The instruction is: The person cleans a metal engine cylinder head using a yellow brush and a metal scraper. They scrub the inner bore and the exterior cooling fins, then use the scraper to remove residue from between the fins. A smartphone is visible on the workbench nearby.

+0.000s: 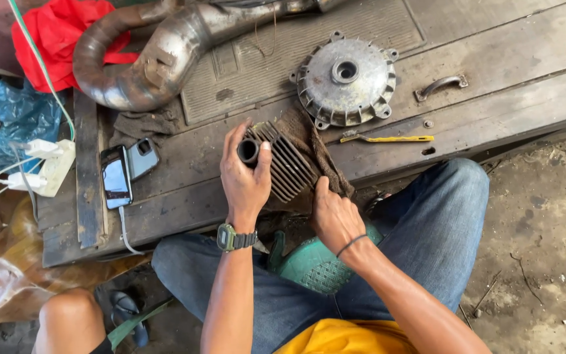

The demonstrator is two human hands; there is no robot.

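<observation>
Left hand (245, 176) grips the finned engine cylinder (283, 164); right hand (333, 211) presses a brown rag (309, 141) on it, fins half wiped, grime left

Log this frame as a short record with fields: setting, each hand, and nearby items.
setting: wooden bench, person seated on a green stool
left hand: grips a finned metal cylinder by its round port
right hand: presses a brown rag against the cylinder's fins
behind the cylinder: round metal hub cover, curved exhaust pipe
right of it: yellow-handled brush, metal handle
left of it: two phones, white power strip, red cloth
</observation>
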